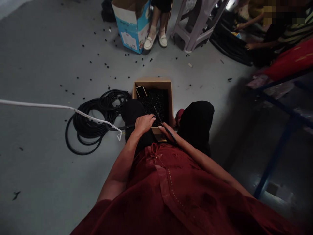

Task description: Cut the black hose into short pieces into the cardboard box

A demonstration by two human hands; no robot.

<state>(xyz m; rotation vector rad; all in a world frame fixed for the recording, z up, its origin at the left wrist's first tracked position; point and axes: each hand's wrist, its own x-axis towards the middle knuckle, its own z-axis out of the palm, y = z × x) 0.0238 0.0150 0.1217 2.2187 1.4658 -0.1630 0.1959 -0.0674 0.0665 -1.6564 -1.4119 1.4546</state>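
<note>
My left hand [144, 124] is closed around the end of a black rubber tube [126, 127]. The tube runs left from it to a loose black coil [91, 119] on the floor. My right hand [167, 130] is wrapped round a pair of scissors [158, 115], whose blades point up and away from me, just right of the left fingertips. Both hands are over the near edge of a cardboard box [171, 98] between my knees. Many small black pieces [158, 96] fill its bottom, and a phone [141, 91] leans in its far left corner.
A white cable [49, 105] crosses from the left. Black bits lie scattered over the floor. Ahead are a blue and white carton [129, 32], a person's white shoes [149, 42] and a plastic stool [195, 29]. Blue metal frame [276, 156] stands right; other people's hands work near black tubing.
</note>
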